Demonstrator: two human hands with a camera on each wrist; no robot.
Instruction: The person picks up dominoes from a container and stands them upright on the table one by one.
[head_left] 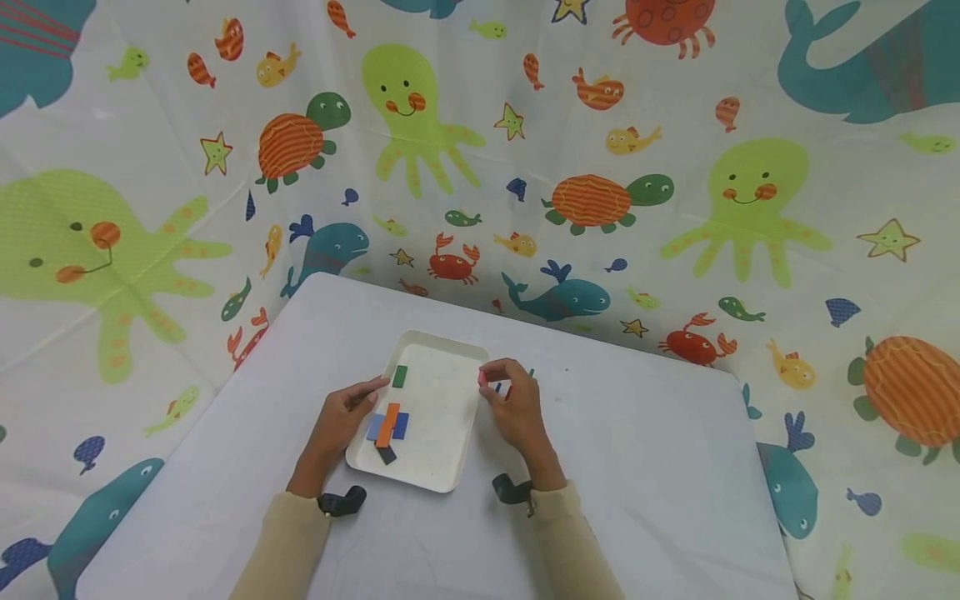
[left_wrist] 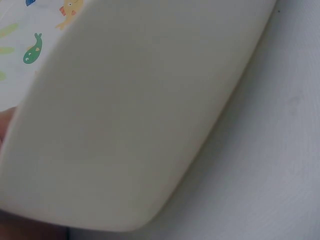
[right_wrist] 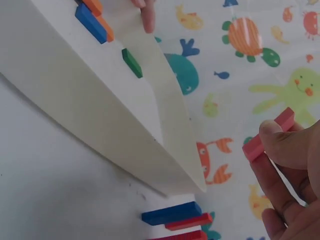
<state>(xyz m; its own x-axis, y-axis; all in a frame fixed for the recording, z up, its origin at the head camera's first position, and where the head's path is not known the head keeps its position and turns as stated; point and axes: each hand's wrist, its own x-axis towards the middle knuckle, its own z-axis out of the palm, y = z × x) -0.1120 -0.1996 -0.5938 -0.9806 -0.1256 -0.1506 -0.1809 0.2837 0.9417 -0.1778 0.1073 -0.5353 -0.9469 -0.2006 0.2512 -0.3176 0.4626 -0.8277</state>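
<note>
Right hand [head_left: 520,406] pinches pink block [head_left: 482,378], near right edge of tray [head_left: 442,387], apart from it. Left hand [head_left: 341,417] touches left edge; if it also grips, I cannot tell. For good work, I think: pinch lightly, carry block higher than edge, keep tray still. Careful with orange block [head_left: 387,426], lying across blue blocks [head_left: 402,426], near left inside.

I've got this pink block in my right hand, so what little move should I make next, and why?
I'd probably bring the pink block over the bare right part of the tray and lower it there. Your right hand pinches it near the right rim, and the green block and orange block lie toward the left, leaving room.
</note>
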